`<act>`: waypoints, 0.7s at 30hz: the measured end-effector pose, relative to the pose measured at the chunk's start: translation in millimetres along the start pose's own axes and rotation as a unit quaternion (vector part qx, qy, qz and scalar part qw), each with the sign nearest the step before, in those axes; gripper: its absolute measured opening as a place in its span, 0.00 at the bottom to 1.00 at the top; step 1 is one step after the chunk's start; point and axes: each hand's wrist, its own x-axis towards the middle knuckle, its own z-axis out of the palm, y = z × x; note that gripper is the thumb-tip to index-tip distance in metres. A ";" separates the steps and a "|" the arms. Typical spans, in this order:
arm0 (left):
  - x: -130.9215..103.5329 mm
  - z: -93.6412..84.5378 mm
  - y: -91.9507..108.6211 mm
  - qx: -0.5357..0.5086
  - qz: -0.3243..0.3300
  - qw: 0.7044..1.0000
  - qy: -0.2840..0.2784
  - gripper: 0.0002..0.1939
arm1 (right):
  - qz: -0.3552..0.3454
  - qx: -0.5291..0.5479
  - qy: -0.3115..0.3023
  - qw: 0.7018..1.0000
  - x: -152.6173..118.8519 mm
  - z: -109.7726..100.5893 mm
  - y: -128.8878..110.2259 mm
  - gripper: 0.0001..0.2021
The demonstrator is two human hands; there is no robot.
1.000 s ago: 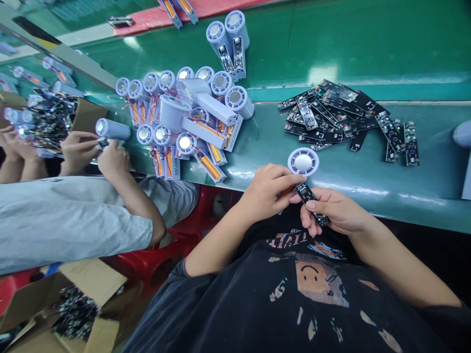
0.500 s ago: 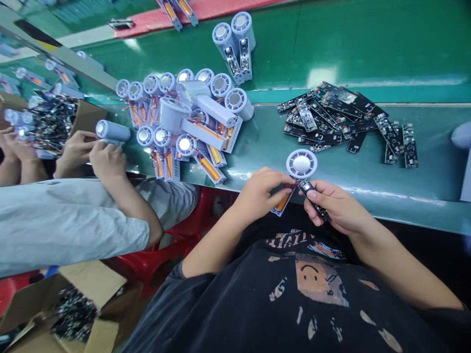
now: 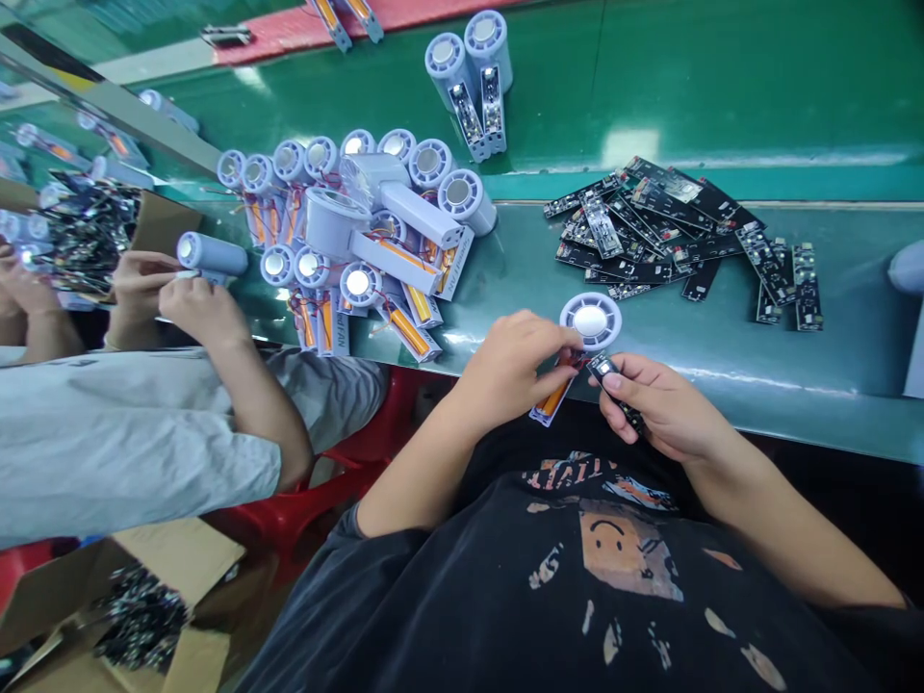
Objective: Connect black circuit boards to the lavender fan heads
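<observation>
one circuit board [image 3: 602, 365] slants lengthwise to upper left, lower end unclear.

The right hand [image 3: 668, 406] holds a circuit board [image 3: 601, 365] (black) beside a fan [image 3: 592, 321].
</observation>
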 end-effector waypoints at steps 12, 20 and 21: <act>27.7 20.4 -14.1 -0.111 -0.028 0.993 0.009 0.25 | 0.003 -0.022 0.032 0.999 1.6 5.3 -2.8 0.22; -9.3 46.5 -3.0 -0.027 -0.063 0.985 0.161 0.22 | -0.020 -0.044 0.067 0.997 2.5 8.3 2.8 0.22; -14.8 43.2 -2.0 0.002 -0.059 0.983 0.172 0.17 | -0.020 -0.043 0.068 0.997 2.3 8.6 2.6 0.23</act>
